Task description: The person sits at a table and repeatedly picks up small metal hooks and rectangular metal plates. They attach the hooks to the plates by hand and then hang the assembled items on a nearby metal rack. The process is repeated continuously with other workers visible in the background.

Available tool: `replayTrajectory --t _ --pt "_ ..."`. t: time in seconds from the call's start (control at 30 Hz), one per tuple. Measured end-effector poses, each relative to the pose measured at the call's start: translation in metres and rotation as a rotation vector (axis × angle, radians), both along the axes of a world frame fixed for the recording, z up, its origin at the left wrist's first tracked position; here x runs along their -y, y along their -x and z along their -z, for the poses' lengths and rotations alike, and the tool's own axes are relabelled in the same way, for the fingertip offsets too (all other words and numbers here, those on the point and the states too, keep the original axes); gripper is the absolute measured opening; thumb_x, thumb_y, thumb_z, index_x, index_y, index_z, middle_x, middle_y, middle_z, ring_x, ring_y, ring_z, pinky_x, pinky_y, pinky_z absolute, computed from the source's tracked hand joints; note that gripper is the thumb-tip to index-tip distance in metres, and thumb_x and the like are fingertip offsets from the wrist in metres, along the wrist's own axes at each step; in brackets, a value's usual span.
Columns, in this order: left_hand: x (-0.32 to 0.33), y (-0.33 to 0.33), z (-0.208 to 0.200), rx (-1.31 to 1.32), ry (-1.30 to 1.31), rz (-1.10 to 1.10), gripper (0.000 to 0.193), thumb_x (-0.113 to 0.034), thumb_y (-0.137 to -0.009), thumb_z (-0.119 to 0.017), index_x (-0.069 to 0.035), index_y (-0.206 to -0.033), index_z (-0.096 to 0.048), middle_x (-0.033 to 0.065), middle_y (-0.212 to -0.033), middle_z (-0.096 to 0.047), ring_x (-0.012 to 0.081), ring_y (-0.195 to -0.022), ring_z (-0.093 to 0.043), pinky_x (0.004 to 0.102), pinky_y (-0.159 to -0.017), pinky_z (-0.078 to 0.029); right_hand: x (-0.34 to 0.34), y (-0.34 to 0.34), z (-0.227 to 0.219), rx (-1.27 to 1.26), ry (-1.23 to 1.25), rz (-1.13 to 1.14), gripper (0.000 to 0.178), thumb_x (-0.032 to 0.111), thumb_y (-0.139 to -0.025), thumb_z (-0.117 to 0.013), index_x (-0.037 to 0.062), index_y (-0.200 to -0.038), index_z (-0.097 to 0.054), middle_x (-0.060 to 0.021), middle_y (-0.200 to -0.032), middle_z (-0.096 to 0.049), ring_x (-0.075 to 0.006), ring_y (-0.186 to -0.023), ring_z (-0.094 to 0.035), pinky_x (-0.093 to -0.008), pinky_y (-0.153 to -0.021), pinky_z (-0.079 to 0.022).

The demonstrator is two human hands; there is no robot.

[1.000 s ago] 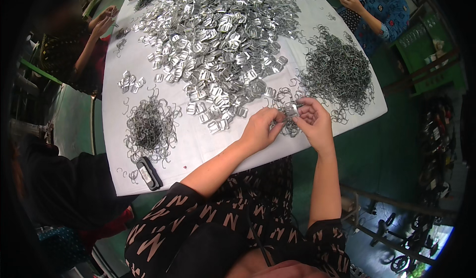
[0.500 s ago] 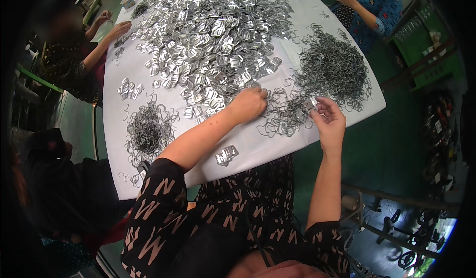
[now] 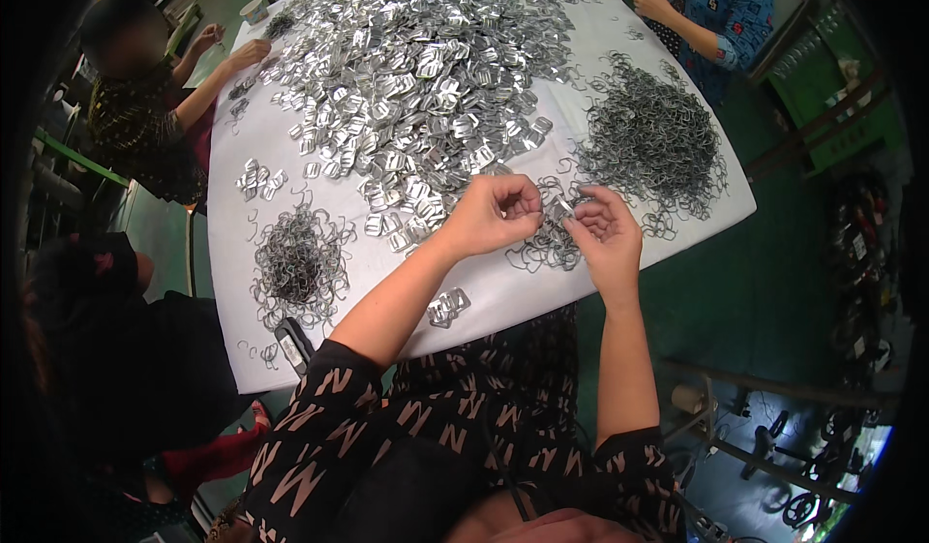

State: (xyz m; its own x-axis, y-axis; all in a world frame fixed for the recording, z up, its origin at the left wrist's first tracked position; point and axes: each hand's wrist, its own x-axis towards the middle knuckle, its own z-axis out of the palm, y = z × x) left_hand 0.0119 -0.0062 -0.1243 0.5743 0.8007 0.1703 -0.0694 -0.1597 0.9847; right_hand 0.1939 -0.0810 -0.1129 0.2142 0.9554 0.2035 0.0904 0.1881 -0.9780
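Just above the front part of the table, my two hands are close together. My right hand (image 3: 610, 243) pinches a small shiny metal buckle (image 3: 568, 208) between thumb and fingers. My left hand (image 3: 494, 216) faces it with thumb and fingertips closed together; whatever is in that pinch is too small to make out. Beneath them lies a loose scatter of bent wire hooks (image 3: 547, 246). Beyond my left hand spreads a big heap of flat slotted silver buckles (image 3: 416, 88). A few buckles (image 3: 448, 307) lie near the table edge, by my left forearm.
A dense pile of wire hooks (image 3: 653, 132) sits at the right, a smaller hook pile (image 3: 298, 257) at the left. A dark handheld object (image 3: 291, 344) rests on the left edge of the white-covered table (image 3: 387, 286). Other people work along the left, far and right sides.
My left hand has lifted from the hooks beside the buckle heap and its fingers now face my right. My right hand has moved left with the buckle, narrowing the gap.
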Motion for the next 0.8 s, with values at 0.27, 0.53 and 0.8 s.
replayTrajectory --t 0.27,0.53,0.8 --pt "0.000 0.000 -0.002 0.037 -0.634 -0.184 0.011 -0.006 -0.075 -0.069 -0.003 -0.081 -0.061 0.0068 -0.081 -0.063 0.0167 -0.074 -0.060 0.0286 -0.070 -0.047 -0.006 0.012 -0.006 0.105 -0.011 -0.079 0.038 -0.007 -0.077 -0.068 0.0003 -0.113 -0.060 -0.0068 -0.086 -0.065 -0.0107 -0.079 -0.063 -0.0243 -0.071 -0.051" --pt "-0.005 0.022 0.012 0.152 -0.260 -0.126 0.010 -0.001 -0.078 -0.066 -0.001 -0.084 -0.059 0.0124 -0.104 -0.067 0.0202 -0.096 -0.064 0.0328 -0.087 -0.049 -0.025 0.020 0.004 0.090 -0.040 -0.165 0.034 -0.007 -0.077 -0.068 -0.0010 -0.110 -0.060 -0.0069 -0.085 -0.065 -0.0104 -0.078 -0.064 -0.0242 -0.070 -0.051" --pt "-0.006 0.028 0.004 0.021 -0.463 -0.167 0.010 -0.001 -0.076 -0.067 -0.001 -0.084 -0.059 0.0129 -0.110 -0.062 0.0246 -0.100 -0.062 0.0328 -0.086 -0.049 -0.032 0.029 0.004 0.077 -0.047 -0.150 0.036 -0.007 -0.076 -0.069 -0.0010 -0.110 -0.059 -0.0064 -0.085 -0.066 -0.0106 -0.079 -0.065 -0.0237 -0.070 -0.052"
